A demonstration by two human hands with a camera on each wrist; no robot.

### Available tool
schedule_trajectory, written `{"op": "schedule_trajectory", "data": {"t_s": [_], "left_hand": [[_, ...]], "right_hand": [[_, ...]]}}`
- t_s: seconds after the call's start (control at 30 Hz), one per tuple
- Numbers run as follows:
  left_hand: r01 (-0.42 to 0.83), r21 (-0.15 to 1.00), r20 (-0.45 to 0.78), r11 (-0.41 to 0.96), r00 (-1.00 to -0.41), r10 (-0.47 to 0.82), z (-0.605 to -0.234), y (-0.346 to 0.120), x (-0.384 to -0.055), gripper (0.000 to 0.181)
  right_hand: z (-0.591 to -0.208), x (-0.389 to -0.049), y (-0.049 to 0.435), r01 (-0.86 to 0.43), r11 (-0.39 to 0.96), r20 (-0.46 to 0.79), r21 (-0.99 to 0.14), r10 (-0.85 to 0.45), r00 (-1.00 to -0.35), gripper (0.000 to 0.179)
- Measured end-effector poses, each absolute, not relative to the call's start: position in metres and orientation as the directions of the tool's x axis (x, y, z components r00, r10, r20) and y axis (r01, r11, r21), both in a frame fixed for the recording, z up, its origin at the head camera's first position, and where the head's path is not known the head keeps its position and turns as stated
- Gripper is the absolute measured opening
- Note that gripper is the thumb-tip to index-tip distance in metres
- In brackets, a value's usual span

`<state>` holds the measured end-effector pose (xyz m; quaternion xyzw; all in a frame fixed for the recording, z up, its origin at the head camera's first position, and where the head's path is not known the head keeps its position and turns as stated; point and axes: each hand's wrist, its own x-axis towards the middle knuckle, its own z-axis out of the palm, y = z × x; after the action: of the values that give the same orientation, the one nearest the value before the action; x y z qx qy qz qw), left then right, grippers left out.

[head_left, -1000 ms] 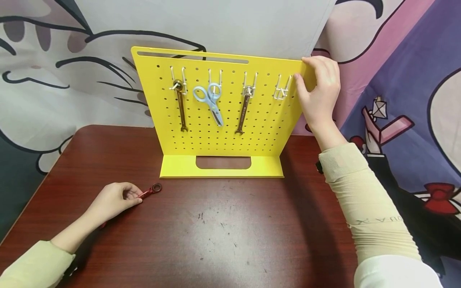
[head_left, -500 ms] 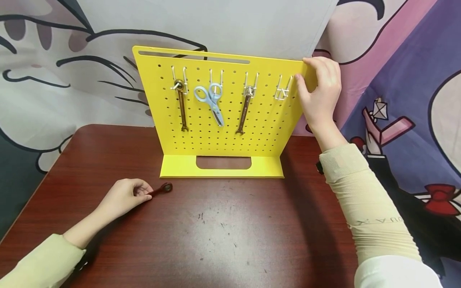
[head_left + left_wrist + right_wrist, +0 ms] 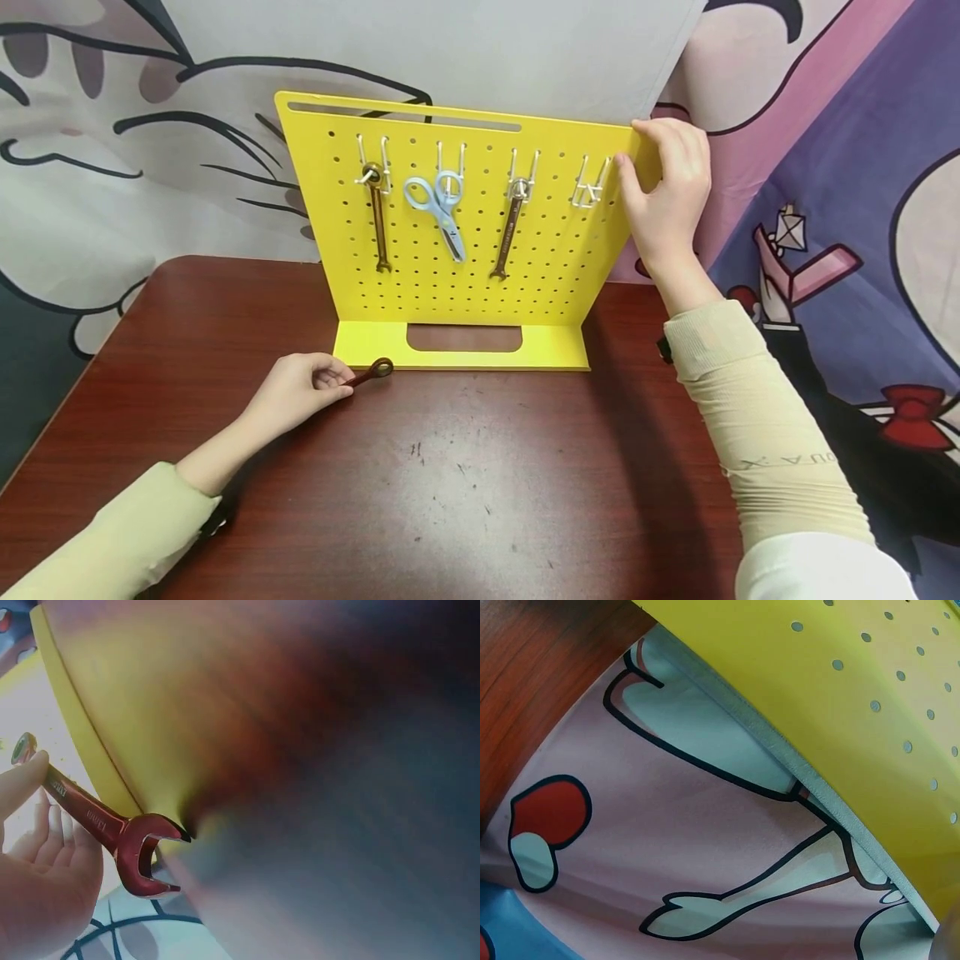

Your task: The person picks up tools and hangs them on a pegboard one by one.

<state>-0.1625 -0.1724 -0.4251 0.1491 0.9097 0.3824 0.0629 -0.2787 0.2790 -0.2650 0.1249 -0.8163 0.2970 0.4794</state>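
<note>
My left hand (image 3: pixel 296 392) pinches a red combination wrench (image 3: pixel 90 814) between thumb and fingers. Its ring end points right, close to the front left of the yellow pegboard's base (image 3: pixel 367 343); the open end shows in the left wrist view. My right hand (image 3: pixel 670 187) grips the upper right edge of the pegboard (image 3: pixel 540 271), thumb in front, the other fingers over the edge. From white hooks hang a wrench (image 3: pixel 379 229) at left, light blue scissors (image 3: pixel 444 212) and a second wrench (image 3: pixel 507 233). Another white hook (image 3: pixel 587 195) sits near my right thumb.
The pegboard stands upright on a dark red-brown wooden table (image 3: pixel 450 475). Behind it hangs a cartoon-printed cloth (image 3: pixel 225 192), with a purple and pink part (image 3: pixel 817 183) at right. A long slot runs along the board's top, and a cut-out opens in its base.
My left hand has moved right and away from me with the red wrench, toward the pegboard's base. The right hand stays on the board's edge.
</note>
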Motion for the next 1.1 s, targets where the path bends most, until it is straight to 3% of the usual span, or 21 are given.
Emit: {"op": "schedule_trajectory", "data": {"t_s": [0.43, 1.1], "left_hand": [[0.251, 0.795, 0.066, 0.553, -0.941, 0.333, -0.420, -0.121, -0.181, 0.010], [0.245, 0.921, 0.172, 0.303, -0.953, 0.247, -0.396, -0.042, -0.190, 0.014]], "right_hand": [[-0.264, -0.278, 0.277, -0.482, 0.795, 0.854, -0.370, 0.087, -0.513, 0.031], [-0.266, -0.278, 0.278, -0.482, 0.794, 0.855, -0.372, 0.090, -0.511, 0.031]]}}
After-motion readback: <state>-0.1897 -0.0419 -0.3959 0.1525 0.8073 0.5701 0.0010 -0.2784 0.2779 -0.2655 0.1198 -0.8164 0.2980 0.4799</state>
